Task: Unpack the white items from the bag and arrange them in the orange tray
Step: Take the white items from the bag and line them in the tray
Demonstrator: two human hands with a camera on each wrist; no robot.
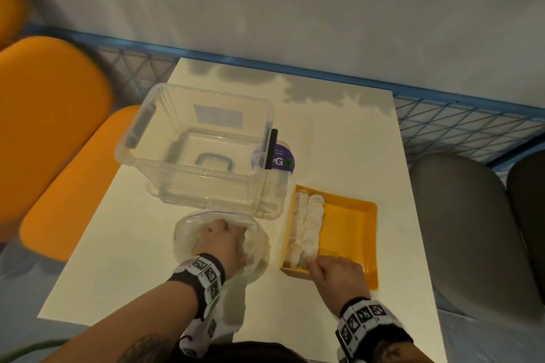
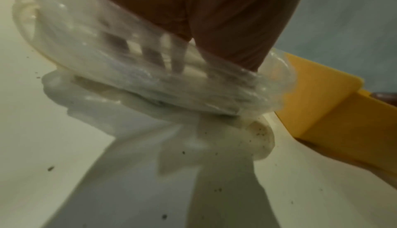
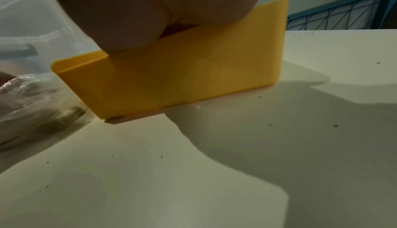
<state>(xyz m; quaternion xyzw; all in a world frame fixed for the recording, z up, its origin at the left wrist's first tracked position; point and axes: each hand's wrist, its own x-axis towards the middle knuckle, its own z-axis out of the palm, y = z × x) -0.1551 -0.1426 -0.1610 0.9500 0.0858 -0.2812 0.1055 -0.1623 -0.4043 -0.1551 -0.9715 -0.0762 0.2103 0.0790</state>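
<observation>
A clear plastic bag (image 1: pixel 253 247) lies on the white table in front of the clear bin. My left hand (image 1: pixel 221 240) is wrist-deep in it. In the left wrist view its fingers (image 2: pixel 150 53) show blurred through the bag film (image 2: pixel 214 92) among pale white items; their hold is unclear. The orange tray (image 1: pixel 351 224) stands to the right, with two rows of white items (image 1: pixel 308 224) along its left side. My right hand (image 1: pixel 331 270) reaches over the tray's near wall (image 3: pixel 182 78), and its curled fingertips pinch a white item (image 1: pixel 310 258) at the near end of the right row.
A large clear plastic bin (image 1: pixel 197 144) stands behind the bag, with a purple sticker (image 1: pixel 283 158) on the table at its right. Orange seats (image 1: pixel 50 115) flank the table on the left and grey seats (image 1: pixel 466 224) on the right. A blue mesh rail (image 1: pixel 460 124) runs behind.
</observation>
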